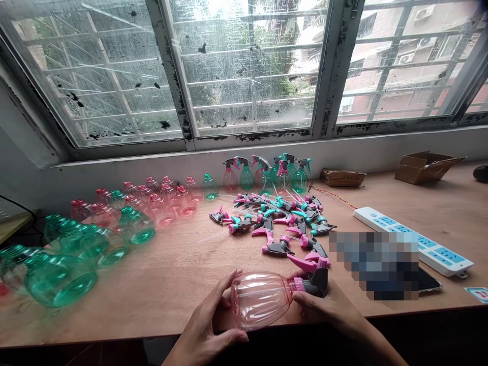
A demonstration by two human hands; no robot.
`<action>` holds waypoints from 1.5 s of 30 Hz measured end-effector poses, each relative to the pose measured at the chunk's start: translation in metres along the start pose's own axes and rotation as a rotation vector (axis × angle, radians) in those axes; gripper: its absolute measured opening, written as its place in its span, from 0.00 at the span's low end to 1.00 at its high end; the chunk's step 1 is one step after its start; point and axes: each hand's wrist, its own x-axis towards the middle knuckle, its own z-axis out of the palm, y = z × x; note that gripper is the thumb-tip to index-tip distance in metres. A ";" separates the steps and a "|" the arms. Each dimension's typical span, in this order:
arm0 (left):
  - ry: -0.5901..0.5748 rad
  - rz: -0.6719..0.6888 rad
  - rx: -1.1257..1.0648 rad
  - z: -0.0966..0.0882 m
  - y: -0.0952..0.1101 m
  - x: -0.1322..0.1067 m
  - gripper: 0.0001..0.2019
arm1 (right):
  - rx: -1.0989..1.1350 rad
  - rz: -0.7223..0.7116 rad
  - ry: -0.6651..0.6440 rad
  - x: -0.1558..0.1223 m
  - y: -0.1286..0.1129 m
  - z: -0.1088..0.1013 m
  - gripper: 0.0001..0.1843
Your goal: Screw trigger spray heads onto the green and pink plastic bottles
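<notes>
A clear pink spray bottle (261,300) lies on its side in the air at the table's front edge, its base to the left. My left hand (213,320) curls around the base end, thumb below and fingers above. At the neck, my right hand (318,300) pinches the pink collar (298,284) of the grey and pink spray head (316,279), which sits on the bottle's mouth. A thin dip tube shows through the bottle wall. Just behind is a heap of loose spray heads (280,246) with pink or teal triggers.
Open pink bottles (164,211) and green bottles (61,279) stand at the left. Several bottles with spray heads (246,175) line the wall under the window. At the right lie a white power strip (414,241), a phone (429,281) and a cardboard box (423,168).
</notes>
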 end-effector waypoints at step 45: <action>0.064 0.034 -0.090 0.003 0.003 -0.002 0.39 | -0.047 -0.008 -0.018 -0.002 -0.006 0.000 0.21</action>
